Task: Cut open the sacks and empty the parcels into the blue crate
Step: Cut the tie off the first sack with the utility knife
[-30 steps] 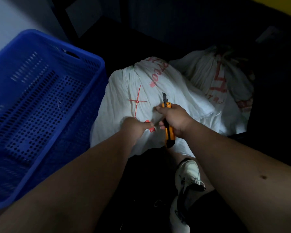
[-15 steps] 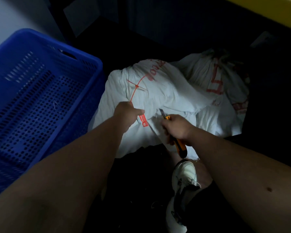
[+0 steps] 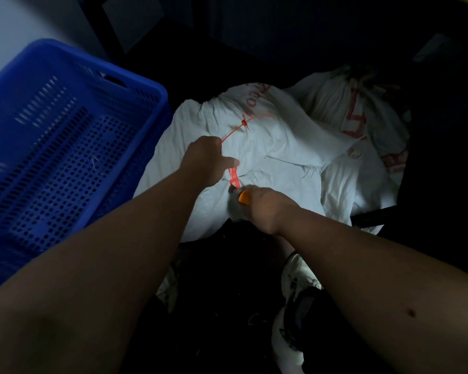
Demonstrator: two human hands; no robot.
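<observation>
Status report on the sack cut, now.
Left hand grips red plastic seal tie on near white woven sack. Right hand grips orange utility knife, at tie. Blue perforated plastic crate holds no parcels.

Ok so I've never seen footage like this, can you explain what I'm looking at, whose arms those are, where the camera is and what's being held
There is no machine here. A person wears a camera on the head, and it looks forward and down, so the two bare arms coming in from the bottom are that person's own.

The left hand grips a red seal tie on the near white sack, pulling it taut. The right hand holds an orange knife; its tip is at the tie's tag, though the blade is blurred.

A second sack, with red writing, lies behind the first. The blue crate stands at left; no parcels show in the part in view. At the bottom you see the person's white shoe. The floor is too dark to read.
</observation>
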